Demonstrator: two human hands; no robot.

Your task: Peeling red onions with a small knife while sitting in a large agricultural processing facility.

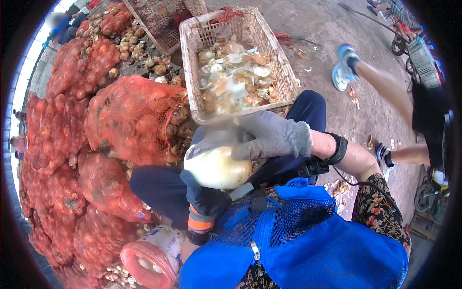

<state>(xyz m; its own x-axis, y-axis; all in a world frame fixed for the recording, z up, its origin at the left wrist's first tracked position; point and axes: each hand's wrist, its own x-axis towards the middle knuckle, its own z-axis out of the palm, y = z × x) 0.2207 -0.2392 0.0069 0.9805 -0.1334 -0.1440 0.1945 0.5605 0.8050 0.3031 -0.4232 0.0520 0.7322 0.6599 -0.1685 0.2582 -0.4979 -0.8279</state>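
A large onion (pixel 216 167), mostly pale and peeled with some yellowish skin on its right side, sits over my lap. My left hand (pixel 204 196), in a dark glove with an orange band at the cuff, grips it from below and the near left. Across its top right lies my right hand (pixel 272 135) in a grey glove, thumb pressed on the onion. The right fingers curl over the far side and are smeared by motion, so anything small in them is hidden. Just beyond stands a dirty white plastic crate (pixel 288 79) holding loose onion skins (pixel 238 72).
Red mesh sacks of onions (pixel 132 118) are piled on the left, with loose onions (pixel 137 48) among them. A pink-lined bucket (pixel 149 265) with pale onions stands at lower left. Another crate (pixel 156 21) leans behind. A person's leg (pixel 385 89) passes on the right.
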